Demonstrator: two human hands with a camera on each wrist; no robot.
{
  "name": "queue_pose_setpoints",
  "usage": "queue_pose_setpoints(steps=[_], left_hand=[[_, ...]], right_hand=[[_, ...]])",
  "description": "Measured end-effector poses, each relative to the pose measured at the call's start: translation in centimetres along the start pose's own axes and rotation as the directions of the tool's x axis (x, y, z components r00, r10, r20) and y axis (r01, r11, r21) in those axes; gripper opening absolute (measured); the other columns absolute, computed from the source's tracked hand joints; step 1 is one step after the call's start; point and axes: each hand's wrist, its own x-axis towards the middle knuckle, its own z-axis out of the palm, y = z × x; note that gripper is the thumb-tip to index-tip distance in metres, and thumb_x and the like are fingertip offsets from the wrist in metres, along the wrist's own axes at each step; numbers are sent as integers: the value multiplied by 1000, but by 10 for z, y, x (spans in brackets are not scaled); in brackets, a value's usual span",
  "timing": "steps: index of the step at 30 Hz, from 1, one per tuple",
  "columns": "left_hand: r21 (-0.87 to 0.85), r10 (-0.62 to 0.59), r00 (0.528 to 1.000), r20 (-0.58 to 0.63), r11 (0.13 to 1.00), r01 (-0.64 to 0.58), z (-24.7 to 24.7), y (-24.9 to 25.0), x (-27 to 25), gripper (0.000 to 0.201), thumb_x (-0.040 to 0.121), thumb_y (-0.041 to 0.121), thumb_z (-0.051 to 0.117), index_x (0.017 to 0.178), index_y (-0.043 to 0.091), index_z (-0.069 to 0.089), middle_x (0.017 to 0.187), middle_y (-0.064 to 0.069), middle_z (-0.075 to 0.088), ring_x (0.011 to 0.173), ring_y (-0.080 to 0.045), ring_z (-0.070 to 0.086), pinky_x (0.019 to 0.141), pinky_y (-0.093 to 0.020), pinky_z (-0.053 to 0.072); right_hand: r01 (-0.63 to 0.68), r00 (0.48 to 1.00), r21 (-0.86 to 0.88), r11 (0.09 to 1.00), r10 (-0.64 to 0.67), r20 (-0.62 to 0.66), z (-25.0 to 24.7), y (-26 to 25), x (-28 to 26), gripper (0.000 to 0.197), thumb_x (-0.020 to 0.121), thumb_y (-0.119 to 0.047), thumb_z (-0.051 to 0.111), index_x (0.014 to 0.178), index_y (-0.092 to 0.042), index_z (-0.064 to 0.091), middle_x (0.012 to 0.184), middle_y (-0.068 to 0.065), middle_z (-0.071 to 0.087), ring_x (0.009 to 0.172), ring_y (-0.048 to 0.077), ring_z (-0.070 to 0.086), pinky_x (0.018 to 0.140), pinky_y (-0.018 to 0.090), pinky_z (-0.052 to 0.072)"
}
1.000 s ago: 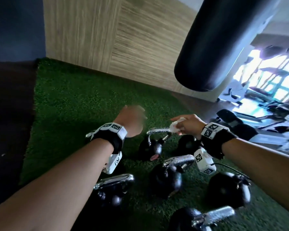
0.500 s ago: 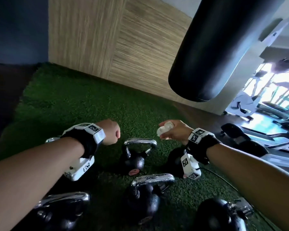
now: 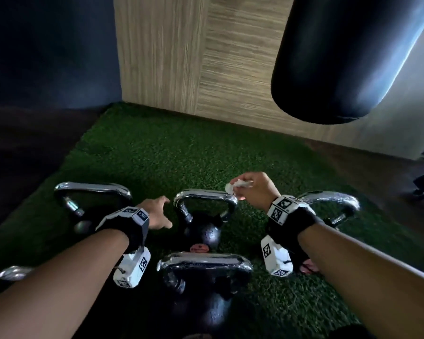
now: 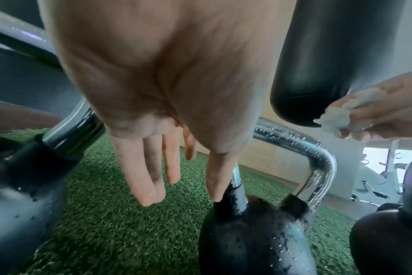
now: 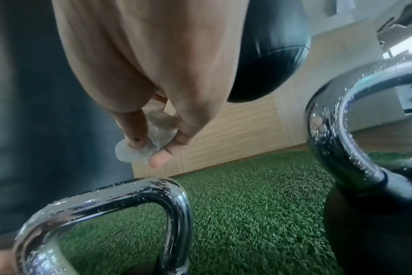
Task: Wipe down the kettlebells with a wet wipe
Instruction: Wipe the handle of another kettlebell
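Several black kettlebells with chrome handles stand on green turf (image 3: 157, 152). The middle kettlebell (image 3: 202, 231) has water drops on its handle (image 4: 318, 154) (image 5: 129, 193). My right hand (image 3: 252, 189) pinches a crumpled white wet wipe (image 3: 235, 185) (image 5: 148, 145) (image 4: 341, 115) just above the right corner of that handle. My left hand (image 3: 157, 214) is beside the handle's left leg with fingers (image 4: 151, 167) straight, and its thumb seems to touch that leg. It holds nothing.
A black punching bag (image 3: 340, 57) hangs above at the right. A wood-panel wall (image 3: 194, 57) borders the turf at the back. More kettlebells stand at the left (image 3: 91, 201), right (image 3: 333, 204) and in front (image 3: 203, 289). Dark floor lies left of the turf.
The view has dropped closer to the kettlebells. My left hand opened from a fist and lowered beside the middle handle. My right hand kept the wipe and came over that handle's right corner.
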Motion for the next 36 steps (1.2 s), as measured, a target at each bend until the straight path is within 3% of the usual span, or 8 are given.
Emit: queue_pose_setpoints(steps=[4, 9, 12, 16, 20, 25, 30, 36], left_hand=[[-138, -33, 999, 25, 990, 36, 22, -1, 14, 89, 83, 42, 80, 156, 27, 31, 147, 5, 55, 131, -17, 55, 102, -27, 47], [-569, 23, 990, 139, 820, 61, 55, -11, 25, 112, 74, 31, 90, 160, 22, 19, 162, -3, 35, 142, -20, 43, 87, -34, 58], [-544, 41, 996, 78, 839, 8, 72, -12, 31, 117, 68, 43, 92, 160, 20, 23, 163, -9, 33, 147, -20, 37, 109, -40, 48], [-527, 20, 1000, 0, 850, -17, 87, -7, 30, 129, 62, 59, 90, 160, 16, 19, 162, -9, 35, 145, -24, 41, 109, -42, 49], [-438, -9, 999, -54, 899, -16, 90, -7, 32, 129, 60, 68, 85, 160, 19, 21, 159, -8, 40, 142, -24, 46, 109, -38, 49], [-409, 15, 999, -40, 912, -30, 87, -4, 34, 114, 65, 63, 86, 156, 22, 31, 154, -10, 47, 139, -25, 49, 107, -39, 50], [-364, 21, 999, -45, 931, -36, 85, -1, 33, 113, 68, 66, 83, 156, 19, 29, 155, -8, 46, 141, -23, 47, 112, -33, 42], [-382, 46, 997, -61, 922, -66, 86, 2, 27, 109, 71, 60, 83, 156, 19, 29, 155, -10, 46, 142, -25, 46, 109, -38, 47]], right_hand=[[96, 992, -81, 992, -102, -79, 0, 4, 9, 19, 85, -11, 71, 88, -28, 80, 82, -10, 72, 67, -4, 64, 58, 6, 48], [280, 956, -257, 925, -294, -18, 11, -9, 8, 22, 82, -11, 71, 102, -19, 75, 99, -4, 75, 91, 12, 68, 81, 18, 49], [312, 946, -315, 896, -325, 12, 18, -12, 9, 22, 82, -7, 66, 94, -18, 81, 94, 0, 77, 89, 13, 69, 70, 8, 41], [337, 940, -282, 898, -338, 48, 26, -15, 9, 26, 85, -3, 65, 99, -16, 81, 100, 3, 78, 84, 7, 64, 64, -2, 38], [383, 923, -336, 860, -365, 118, 31, -20, 8, 30, 87, -1, 61, 105, -16, 79, 105, 4, 76, 93, 12, 65, 80, 17, 52], [408, 912, -351, 842, -365, 184, 40, -16, 4, 13, 89, -14, 64, 101, -10, 67, 108, 4, 64, 76, 2, 58, 59, 12, 50], [384, 923, -393, 835, -365, 127, 50, -19, 3, 27, 89, -38, 72, 100, -13, 72, 98, -6, 55, 83, 9, 58, 73, 21, 53], [310, 951, -370, 876, -290, 110, 38, -7, 4, 9, 92, -13, 68, 84, -17, 70, 85, -14, 53, 70, -6, 52, 51, -2, 37]])
